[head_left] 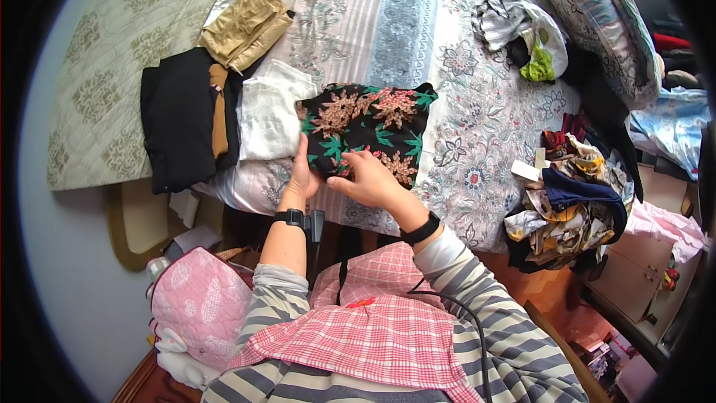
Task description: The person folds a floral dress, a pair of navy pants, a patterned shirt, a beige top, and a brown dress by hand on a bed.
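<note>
A folded black garment with pink flowers and green leaves lies on the patterned bedspread near the bed's front edge. My left hand grips its near left corner. My right hand pinches its near edge, thumb and fingers closed on the cloth. To the left of it lie a folded white garment, a folded black garment with a strip of brown cloth on it, and a folded tan garment further back.
A heap of mixed clothes hangs over the bed's right edge. More crumpled clothes with a green piece lie near a pillow at the back right. A pink quilted bag sits at my lower left.
</note>
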Tool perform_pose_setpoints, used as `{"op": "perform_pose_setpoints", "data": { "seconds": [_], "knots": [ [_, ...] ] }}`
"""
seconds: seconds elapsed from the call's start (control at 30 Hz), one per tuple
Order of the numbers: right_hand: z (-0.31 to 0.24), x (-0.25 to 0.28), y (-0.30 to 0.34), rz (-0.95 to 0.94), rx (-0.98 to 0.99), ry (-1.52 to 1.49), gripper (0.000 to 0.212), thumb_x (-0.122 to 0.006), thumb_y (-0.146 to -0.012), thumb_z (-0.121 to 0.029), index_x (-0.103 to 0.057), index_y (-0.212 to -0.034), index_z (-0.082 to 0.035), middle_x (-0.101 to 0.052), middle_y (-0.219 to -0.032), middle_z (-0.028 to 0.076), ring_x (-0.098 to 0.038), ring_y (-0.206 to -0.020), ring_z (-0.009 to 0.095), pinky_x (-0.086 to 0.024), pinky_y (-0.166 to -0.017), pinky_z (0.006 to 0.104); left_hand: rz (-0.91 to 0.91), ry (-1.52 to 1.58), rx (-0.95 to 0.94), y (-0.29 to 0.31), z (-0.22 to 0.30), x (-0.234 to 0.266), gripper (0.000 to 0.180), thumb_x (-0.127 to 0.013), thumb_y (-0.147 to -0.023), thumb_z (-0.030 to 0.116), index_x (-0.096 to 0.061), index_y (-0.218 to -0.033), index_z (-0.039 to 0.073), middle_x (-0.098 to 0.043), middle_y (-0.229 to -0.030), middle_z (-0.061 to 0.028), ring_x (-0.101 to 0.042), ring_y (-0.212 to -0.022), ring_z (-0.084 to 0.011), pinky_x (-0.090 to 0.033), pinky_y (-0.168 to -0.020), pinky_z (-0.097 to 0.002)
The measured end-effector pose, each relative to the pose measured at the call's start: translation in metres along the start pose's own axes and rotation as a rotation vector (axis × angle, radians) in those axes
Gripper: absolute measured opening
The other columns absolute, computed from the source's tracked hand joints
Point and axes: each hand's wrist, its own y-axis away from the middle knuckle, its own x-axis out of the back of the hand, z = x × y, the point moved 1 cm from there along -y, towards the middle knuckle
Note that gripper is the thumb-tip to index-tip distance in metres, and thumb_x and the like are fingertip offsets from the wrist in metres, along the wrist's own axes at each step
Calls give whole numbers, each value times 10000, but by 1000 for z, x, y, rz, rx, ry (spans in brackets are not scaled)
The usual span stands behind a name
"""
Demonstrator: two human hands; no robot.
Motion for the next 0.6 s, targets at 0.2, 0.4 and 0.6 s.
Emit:
{"op": "perform_pose_setpoints", "data": {
  "seconds": [0.2,0.4,0.6],
  "knots": [
    [60,23,18,677,-76,24,413,-686,-749,-190,-566,-1109,-28,-598,-1022,158,-557,-947,325,-427,-853,401,222,-145,140,4,-6,20,505,-689,-825,416,-609,-1156,42,-670,-1046,-50,-632,-936,-189,-485,-860,-335],
    [157,-16,7,35,-629,-1329,553,-731,-801,-286,-511,-1210,14,-619,-1080,112,-605,-930,191,-487,-804,322,278,-383,185,-17,-28,50,203,-681,-803,171,-685,-901,-7,-690,-850,-108,-666,-745,-205,-540,-732,-357],
    [113,17,23,212,-604,-1165,389,-718,-775,-164,-571,-1102,-13,-647,-1026,78,-642,-852,174,-505,-761,306,200,-130,146,16,-4,-20,146,-677,-792,155,-691,-837,16,-674,-769,-51,-627,-643,-152,-512,-615,-292]
  ]
}}
